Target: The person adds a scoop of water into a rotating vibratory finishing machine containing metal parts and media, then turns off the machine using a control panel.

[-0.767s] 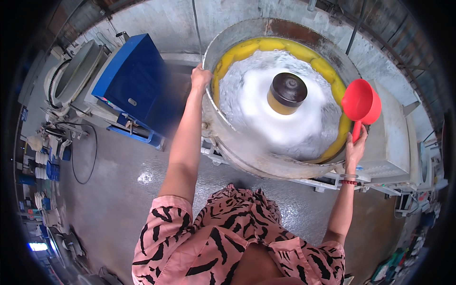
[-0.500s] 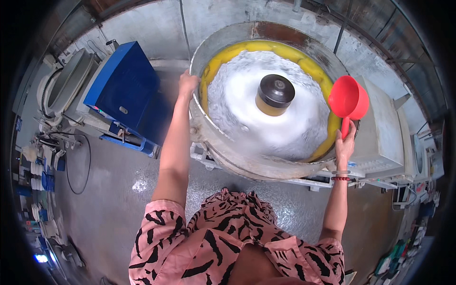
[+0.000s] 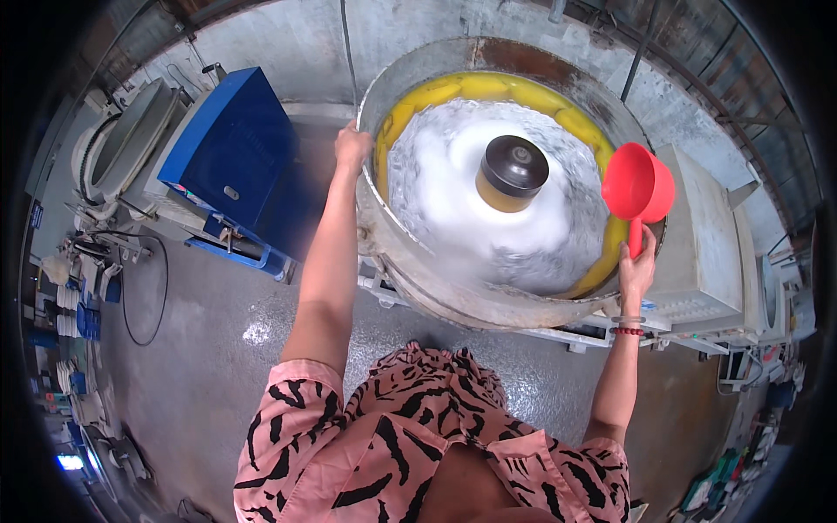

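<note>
left hand [image 3: 352, 146]: upper centre of the frame, its grip clenched over the rim of the round metal tub [image 3: 453, 301].
right hand [image 3: 636, 268]: right of centre, grasping the handle of the red scoop [image 3: 638, 187]; the scoop's bowl was held above the tub's right rim.
tub contents: white froth [image 3: 453, 196] swirled around a dark-capped central hub [image 3: 512, 170]; a yellow lining [image 3: 488, 87] showed along the far wall.
doing the step well: judged best to keep the scoop's bowl level and inside the rim line, wrist firm, and well off the hub, since the blurred froth suggested motion; the left hand served as a brace and was better kept on the outer lip, fingers out of the basin.
edges: the near rim lay just in front of the body; a pale machine housing [image 3: 697, 235] stood just beside the tub at right, a blue cabinet [image 3: 231, 148] near it at left.
open room: grey floor [image 3: 209, 349] at lower left allowed a step back; the right side looked tighter.
</note>
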### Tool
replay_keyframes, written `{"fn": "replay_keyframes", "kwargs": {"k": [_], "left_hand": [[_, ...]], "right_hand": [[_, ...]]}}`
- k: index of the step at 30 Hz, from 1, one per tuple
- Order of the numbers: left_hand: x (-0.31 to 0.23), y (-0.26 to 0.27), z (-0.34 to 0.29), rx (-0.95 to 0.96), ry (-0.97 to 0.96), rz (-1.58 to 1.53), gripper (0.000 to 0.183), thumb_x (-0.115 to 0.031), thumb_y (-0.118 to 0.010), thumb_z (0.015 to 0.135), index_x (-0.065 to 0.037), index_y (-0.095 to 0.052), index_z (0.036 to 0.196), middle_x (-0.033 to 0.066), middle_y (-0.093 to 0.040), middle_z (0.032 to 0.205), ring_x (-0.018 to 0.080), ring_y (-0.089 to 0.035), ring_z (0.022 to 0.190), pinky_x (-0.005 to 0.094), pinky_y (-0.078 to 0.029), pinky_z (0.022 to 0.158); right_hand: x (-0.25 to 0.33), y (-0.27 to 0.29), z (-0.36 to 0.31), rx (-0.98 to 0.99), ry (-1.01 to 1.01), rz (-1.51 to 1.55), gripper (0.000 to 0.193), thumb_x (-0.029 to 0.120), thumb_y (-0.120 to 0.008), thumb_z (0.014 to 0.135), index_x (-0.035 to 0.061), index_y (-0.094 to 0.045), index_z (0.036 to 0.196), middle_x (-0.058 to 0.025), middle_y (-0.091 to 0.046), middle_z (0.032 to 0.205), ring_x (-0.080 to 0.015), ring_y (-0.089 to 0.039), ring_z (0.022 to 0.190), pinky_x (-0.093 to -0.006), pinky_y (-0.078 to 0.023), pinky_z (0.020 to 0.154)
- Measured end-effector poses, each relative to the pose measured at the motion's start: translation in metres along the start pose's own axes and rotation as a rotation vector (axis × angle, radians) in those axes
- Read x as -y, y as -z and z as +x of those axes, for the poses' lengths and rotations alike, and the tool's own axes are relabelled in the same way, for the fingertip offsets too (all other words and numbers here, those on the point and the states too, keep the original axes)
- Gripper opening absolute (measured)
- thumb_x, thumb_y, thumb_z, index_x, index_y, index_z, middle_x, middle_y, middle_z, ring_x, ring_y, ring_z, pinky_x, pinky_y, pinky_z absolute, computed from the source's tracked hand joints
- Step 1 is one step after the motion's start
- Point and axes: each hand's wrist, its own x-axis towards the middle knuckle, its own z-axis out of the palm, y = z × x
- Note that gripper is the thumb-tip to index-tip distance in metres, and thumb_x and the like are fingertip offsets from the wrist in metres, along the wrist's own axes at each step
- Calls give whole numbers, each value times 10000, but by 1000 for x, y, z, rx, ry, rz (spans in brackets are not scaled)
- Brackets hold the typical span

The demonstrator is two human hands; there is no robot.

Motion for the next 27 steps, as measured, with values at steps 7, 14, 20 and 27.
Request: {"fn": "replay_keyframes", "kwargs": {"k": [7, 14, 20, 27], "left_hand": [[1, -2, 1, 22, -9, -62, 518, -43, -536, 588, -81, -544, 1105, 142, -610, 960, 239, -579, 910, 312, -422, 788], [-7, -1, -7, 12, 18, -63, 524, -38, -539, 581, -75, -543, 1104, 135, -611, 954, 227, -577, 909, 306, -418, 793], [-8, 3, -8, 18, 23, -105, 504, -30, -540, 576, -64, -556, 1078, 122, -617, 933, 207, -584, 873, 298, -425, 775], [-4, 3, -6, 42, 37, -84, 503, -60, -549, 574, -129, -578, 1071, 132, -618, 948, 268, -572, 930, 340, -417, 814]], "right_hand": [[-3, -1, 2, -32, -4, 26, 495, 273, -582, 748, 192, -390, 1198, -135, -602, 892, -318, -574, 824, -426, -415, 718], [-10, -6, 5, -94, 59, 115, 426, 368, -503, 819, 151, -421, 1177, -150, -603, 884, -327, -573, 815, -412, -419, 702], [-8, -5, 4, -90, 68, 88, 407, 381, -468, 836, 152, -426, 1170, -154, -601, 908, -336, -570, 813, -417, -420, 699], [-7, -6, 5, -104, 13, 129, 389, 382, -424, 857, 159, -418, 1176, -161, -589, 965, -345, -562, 876, -413, -423, 729]]}}
